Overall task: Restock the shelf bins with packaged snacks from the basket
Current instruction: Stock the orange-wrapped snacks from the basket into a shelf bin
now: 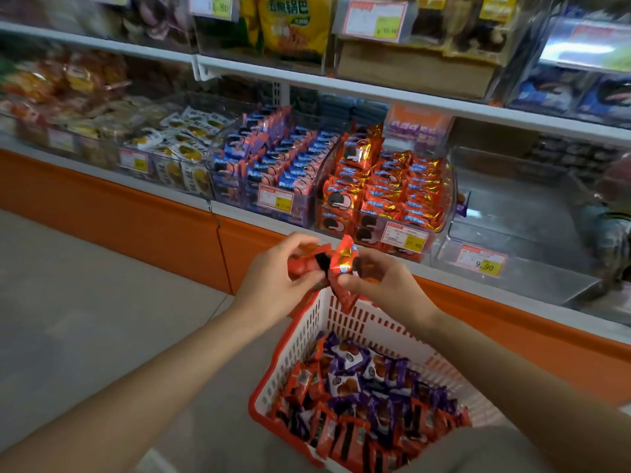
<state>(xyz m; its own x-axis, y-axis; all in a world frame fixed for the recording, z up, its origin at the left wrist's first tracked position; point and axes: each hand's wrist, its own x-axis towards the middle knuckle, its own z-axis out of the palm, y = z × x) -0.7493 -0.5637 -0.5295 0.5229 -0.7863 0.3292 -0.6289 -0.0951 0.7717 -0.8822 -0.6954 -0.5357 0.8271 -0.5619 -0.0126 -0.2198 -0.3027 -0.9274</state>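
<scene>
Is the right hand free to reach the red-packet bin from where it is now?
Probably yes: the right hand, gripping a red packet, is in front of the red-packet bin, whose top is open, with nothing between them.

Shelf [102, 174] with clear snack bins [239, 196]

red-pack bin tag [406, 236] 27.80, clear bin tag [481, 260] 9.90
</scene>
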